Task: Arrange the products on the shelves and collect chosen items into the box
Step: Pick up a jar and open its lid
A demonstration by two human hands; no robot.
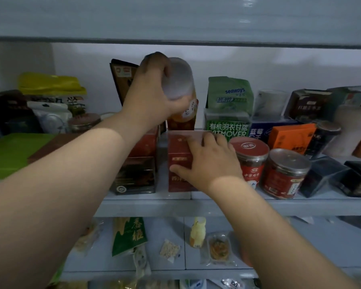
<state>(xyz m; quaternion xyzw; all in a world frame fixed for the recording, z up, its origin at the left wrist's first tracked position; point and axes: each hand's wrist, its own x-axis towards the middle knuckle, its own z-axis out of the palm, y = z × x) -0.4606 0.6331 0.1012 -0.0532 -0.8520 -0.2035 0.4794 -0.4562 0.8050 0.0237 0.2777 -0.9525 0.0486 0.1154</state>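
Note:
My left hand (152, 90) grips the frosted white lid of a tall orange jar (182, 109), held tilted above the back of the middle shelf (150, 198). My right hand (206, 161) rests on a red box in a clear case (179, 161) at the shelf's front, thumb on its front face and fingers over its top right edge. A second red box (145, 143) and a dark box (133, 177) stand just left of it.
Two red jars with metal lids (251, 161) (283, 174) stand right of my right hand. Green pouches (228, 94), blue and orange boxes (290, 137) fill the back right; bags and a green box (6, 155) fill the left. The lower shelf holds snack packets (127, 234) and a small yellow bottle (197, 232).

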